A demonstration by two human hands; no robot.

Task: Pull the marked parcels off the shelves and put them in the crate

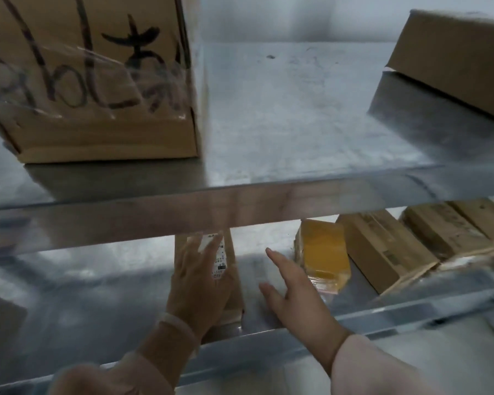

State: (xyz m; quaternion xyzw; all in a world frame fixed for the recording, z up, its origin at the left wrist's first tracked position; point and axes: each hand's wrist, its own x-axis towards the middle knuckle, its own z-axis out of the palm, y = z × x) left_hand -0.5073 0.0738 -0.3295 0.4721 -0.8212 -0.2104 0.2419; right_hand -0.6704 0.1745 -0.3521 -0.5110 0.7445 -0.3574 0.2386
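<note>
A narrow brown cardboard parcel [231, 283] with a white printed label lies on the lower metal shelf [97, 286]. My left hand [197, 283] lies flat on top of it, fingers straight and reaching under the upper shelf's front edge. My right hand [294, 292] hovers just right of the parcel with fingers spread, holding nothing. No crate is in view.
A yellow taped parcel [322, 252] and several brown boxes [385, 249] line the lower shelf to the right. On the upper shelf [283, 124] stand a large box with black handwriting [97, 81] at left and another box [454, 58] at far right.
</note>
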